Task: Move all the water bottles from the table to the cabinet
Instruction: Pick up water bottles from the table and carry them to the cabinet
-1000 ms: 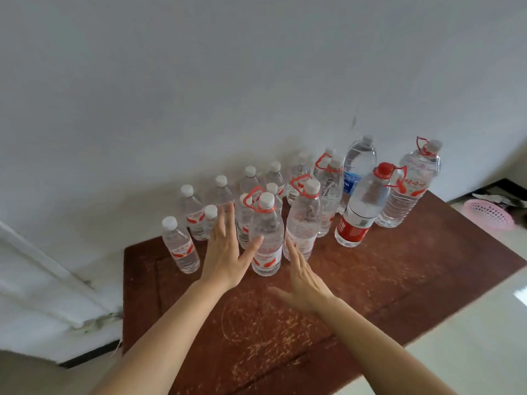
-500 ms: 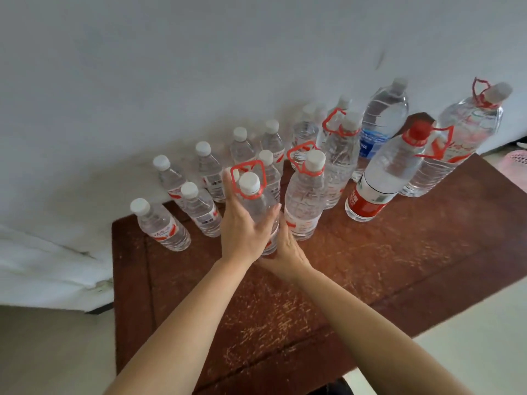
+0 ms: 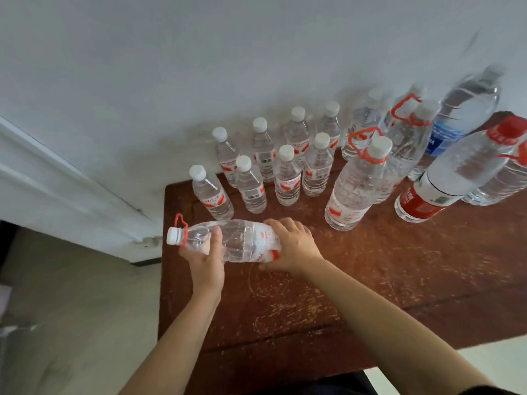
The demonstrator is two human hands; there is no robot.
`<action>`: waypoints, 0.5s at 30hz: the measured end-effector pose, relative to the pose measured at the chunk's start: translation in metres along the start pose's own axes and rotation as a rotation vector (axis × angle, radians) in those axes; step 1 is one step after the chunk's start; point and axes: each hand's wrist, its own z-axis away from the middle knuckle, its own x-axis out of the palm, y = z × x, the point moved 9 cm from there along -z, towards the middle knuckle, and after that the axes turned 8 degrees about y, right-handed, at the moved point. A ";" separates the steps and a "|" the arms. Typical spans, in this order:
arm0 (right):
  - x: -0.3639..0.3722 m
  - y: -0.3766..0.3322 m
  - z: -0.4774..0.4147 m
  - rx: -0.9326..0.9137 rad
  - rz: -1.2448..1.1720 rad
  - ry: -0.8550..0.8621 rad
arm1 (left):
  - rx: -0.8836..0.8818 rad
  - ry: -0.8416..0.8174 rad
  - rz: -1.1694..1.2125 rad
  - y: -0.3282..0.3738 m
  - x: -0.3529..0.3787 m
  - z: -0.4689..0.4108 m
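A clear water bottle (image 3: pixel 242 240) with a white cap and a red carry loop lies on its side above the left end of the brown table (image 3: pixel 356 280), cap pointing left. My left hand (image 3: pixel 204 260) grips its neck end from below, thumb over the top. My right hand (image 3: pixel 293 246) holds its base end, fingers curled round it. Several small white-capped bottles (image 3: pixel 286 181) stand upright at the table's back left. Several bigger bottles (image 3: pixel 356 186) stand at the back right, one with a red cap (image 3: pixel 456 172). No cabinet is in view.
A white wall rises right behind the bottles. A white door frame or moulding (image 3: pixel 71 181) runs at the left, with grey floor (image 3: pixel 71 323) beneath it. The table's left edge lies just under the held bottle's cap. Pale floor (image 3: pixel 470 366) shows at the lower right.
Both hands reached forward, closed round the upright looped bottle, then lifted it toward me and tipped it sideways, cap to the left. The view has shifted left.
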 end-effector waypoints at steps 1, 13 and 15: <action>0.003 -0.004 0.003 -0.006 0.041 -0.041 | -0.088 -0.001 0.030 -0.016 -0.008 -0.004; 0.028 -0.014 0.050 0.024 0.393 0.047 | 0.398 -0.171 -1.042 -0.038 -0.044 -0.022; 0.029 -0.018 0.056 0.037 0.402 0.131 | 0.760 -0.086 -0.960 -0.007 -0.036 -0.017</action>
